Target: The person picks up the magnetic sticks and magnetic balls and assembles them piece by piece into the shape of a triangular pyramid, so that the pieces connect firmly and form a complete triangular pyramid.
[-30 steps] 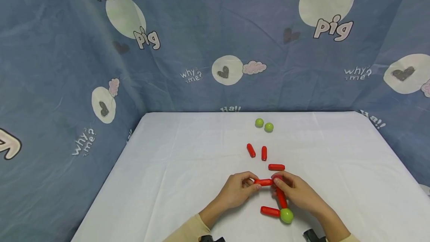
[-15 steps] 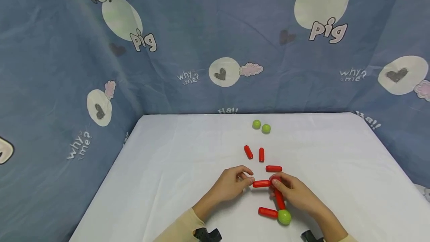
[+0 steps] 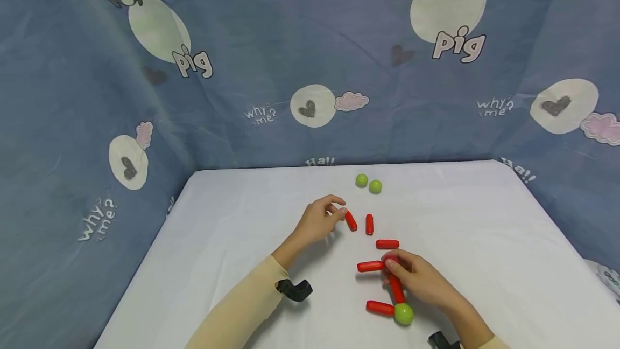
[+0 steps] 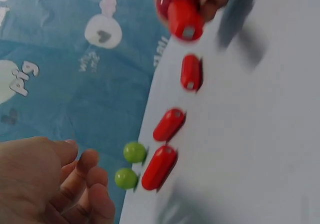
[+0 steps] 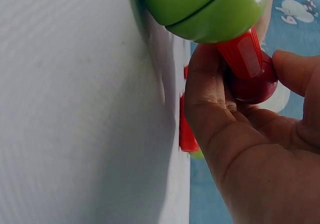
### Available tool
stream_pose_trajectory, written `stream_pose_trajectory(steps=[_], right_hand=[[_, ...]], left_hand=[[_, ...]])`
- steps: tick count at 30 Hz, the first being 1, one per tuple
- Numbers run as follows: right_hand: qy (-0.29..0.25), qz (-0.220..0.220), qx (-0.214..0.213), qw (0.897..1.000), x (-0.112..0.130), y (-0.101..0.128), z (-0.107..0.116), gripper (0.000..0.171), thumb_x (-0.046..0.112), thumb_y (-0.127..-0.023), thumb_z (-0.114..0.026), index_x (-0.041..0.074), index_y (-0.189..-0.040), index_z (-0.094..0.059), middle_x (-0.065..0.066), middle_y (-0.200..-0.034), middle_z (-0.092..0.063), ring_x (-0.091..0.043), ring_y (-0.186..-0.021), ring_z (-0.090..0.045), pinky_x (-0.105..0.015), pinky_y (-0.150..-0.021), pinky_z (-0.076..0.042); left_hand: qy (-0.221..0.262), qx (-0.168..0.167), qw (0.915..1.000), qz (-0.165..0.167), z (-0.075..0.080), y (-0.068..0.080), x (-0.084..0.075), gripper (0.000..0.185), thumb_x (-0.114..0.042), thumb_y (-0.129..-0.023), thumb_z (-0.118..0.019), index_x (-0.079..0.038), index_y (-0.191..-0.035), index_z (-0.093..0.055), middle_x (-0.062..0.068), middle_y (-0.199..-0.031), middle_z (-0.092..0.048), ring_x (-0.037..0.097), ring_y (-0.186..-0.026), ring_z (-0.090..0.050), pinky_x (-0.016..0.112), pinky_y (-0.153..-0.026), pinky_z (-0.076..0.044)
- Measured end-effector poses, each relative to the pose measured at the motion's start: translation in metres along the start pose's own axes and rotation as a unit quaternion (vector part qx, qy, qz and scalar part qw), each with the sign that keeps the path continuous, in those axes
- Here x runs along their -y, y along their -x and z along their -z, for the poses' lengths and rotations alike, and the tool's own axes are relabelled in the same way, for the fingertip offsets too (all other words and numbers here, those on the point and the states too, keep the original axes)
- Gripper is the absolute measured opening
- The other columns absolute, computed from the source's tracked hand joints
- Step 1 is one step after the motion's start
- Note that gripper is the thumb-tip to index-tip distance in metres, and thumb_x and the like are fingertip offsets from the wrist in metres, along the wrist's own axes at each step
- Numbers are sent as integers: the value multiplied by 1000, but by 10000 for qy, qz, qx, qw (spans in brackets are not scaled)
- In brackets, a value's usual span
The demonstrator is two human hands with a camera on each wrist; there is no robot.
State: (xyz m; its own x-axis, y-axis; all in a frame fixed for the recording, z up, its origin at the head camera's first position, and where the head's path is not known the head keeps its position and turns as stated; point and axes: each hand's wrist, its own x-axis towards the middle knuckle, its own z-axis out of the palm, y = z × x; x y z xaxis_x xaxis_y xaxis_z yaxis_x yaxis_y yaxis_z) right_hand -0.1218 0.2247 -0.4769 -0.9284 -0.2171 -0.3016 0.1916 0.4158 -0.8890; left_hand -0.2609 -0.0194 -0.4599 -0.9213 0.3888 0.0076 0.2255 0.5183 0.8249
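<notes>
My right hand (image 3: pixel 420 278) pinches a dark red ball (image 5: pixel 254 87) between thumb and fingers. From that ball one red rod (image 3: pixel 370 266) sticks out to the left. Another red rod (image 3: pixel 396 288) joins it to a green ball (image 3: pixel 403 314), which has a further red rod (image 3: pixel 380 308) on its left side. My left hand (image 3: pixel 317 221) reaches over the table beside a loose red rod (image 3: pixel 351 221). In the left wrist view its fingers are loosely bent, with nothing between them and a gap to the loose rods.
Two more loose red rods, one upright in view (image 3: pixel 370 224) and one crosswise (image 3: pixel 387 244), lie on the white table (image 3: pixel 252 220). Farther back are two green balls (image 3: pixel 361 180). A blue printed cloth (image 3: pixel 242 69) hangs behind and to the left.
My left hand has let go of the rod joined to the red ball and moved away, up toward the loose rods. The right hand keeps its grip on the joined piece.
</notes>
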Motion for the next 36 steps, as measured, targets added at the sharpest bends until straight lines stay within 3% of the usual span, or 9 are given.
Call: stream_pose_trajectory(steps=[6,16,36], right_hand=[[-151,-5,63,9999,0,3,2,45,35,-103,-60,3,-134,-57,-8,-104,-69,-19,-90,-68,-30,-80,-53],[-252,-10,94,9996,-1,3,3,44,36,-103,-60,4,-132,-59,-7,-101,-69,-19,-89,-68,-30,-79,-53],[-221,135,129,9996,-4,-1,6,37,38,-104,-58,8,-125,-62,-5,-91,-72,-19,-83,-65,-29,-70,-50]], left_hand=[[-132,51,9999,98,0,-38,4,35,-31,-102,-63,-11,-131,-64,2,-92,-75,11,-59,-60,25,-52,-47],[-252,198,9982,503,-8,-81,14,38,-33,-103,-63,-16,-136,-59,1,-93,-74,13,-60,-58,25,-51,-49],[-443,571,9959,553,-15,-131,25,50,-34,-103,-62,-21,-149,-50,3,-101,-77,12,-70,-60,24,-62,-47]])
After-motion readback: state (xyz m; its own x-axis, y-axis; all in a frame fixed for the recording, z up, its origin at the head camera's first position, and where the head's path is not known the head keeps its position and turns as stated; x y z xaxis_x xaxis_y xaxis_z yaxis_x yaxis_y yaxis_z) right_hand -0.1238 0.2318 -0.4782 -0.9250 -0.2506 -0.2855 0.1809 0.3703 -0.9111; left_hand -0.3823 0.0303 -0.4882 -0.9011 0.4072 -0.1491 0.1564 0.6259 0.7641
